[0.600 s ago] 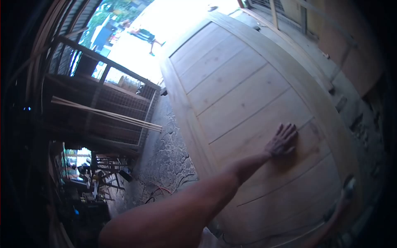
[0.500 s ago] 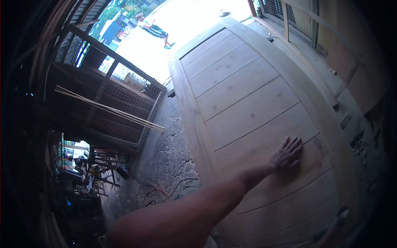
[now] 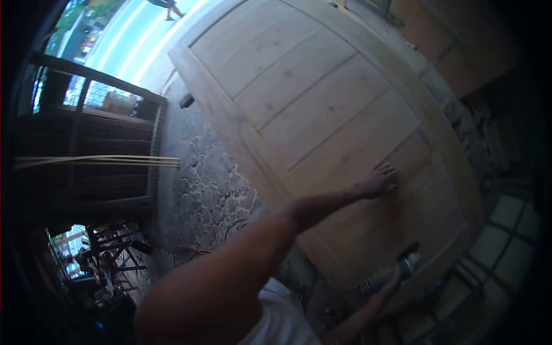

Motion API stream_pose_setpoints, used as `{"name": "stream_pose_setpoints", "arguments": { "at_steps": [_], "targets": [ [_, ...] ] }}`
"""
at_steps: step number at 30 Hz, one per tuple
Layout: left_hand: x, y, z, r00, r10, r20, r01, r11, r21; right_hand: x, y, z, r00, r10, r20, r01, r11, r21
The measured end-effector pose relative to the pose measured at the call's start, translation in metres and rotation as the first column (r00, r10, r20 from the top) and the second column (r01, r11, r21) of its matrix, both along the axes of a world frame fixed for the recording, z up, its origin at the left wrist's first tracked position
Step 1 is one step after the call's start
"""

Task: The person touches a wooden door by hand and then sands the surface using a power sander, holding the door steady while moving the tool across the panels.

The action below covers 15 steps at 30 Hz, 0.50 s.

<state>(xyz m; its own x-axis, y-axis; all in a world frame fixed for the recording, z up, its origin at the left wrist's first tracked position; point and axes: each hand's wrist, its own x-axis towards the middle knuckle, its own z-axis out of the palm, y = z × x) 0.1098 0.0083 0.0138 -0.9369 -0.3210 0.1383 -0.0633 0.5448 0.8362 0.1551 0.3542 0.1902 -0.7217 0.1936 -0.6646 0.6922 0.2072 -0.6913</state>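
A large wooden panelled door point(image 3: 339, 121) lies flat in front of me, with grooved planks inside a raised frame. My left hand point(image 3: 378, 181) rests over its middle planks with bent, slightly parted fingers and nothing in them. Lower down, near the bottom of the door, my right hand point(image 3: 392, 283) is wrapped around the body of an angle grinder point(image 3: 407, 265). The tool's dark disc end points at the planks, and its grey body reaches back to the left. Blur softens the right fingers. A darker brown patch point(image 3: 397, 210) shows on the wood between the hands.
Cracked concrete floor point(image 3: 210, 184) runs along the door's left side. Thin wooden strips point(image 3: 115, 161) stick out by a dark mesh-and-wood partition point(image 3: 86, 132). A cluttered stand point(image 3: 118, 253) is at lower left. A person's legs point(image 3: 171, 10) show outside. Brown boards point(image 3: 454, 52) stand at right.
My view has turned down and right. The left hand's spread fingers have drawn in and bent. My right hand with the angle grinder has come further into view over the lower door.
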Motion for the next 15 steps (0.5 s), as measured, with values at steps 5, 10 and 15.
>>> {"name": "stream_pose_setpoints", "arguments": {
  "at_steps": [5,10,15],
  "targets": [
    [0.192,0.044,0.142,0.753,-0.515,0.409,0.180,0.760,0.625,0.071,-0.077,0.053,0.998,-0.049,-0.032,0.049,0.999,0.003],
    [0.327,0.054,0.152,0.723,-0.671,0.164,0.101,0.338,0.936,0.121,-0.139,0.042,0.999,-0.037,-0.009,0.035,0.985,-0.169],
    [0.366,0.040,0.217,0.718,-0.580,0.385,0.218,0.713,0.667,0.157,-0.174,0.046,0.990,0.110,-0.092,-0.132,0.948,-0.289]
  ]
}}
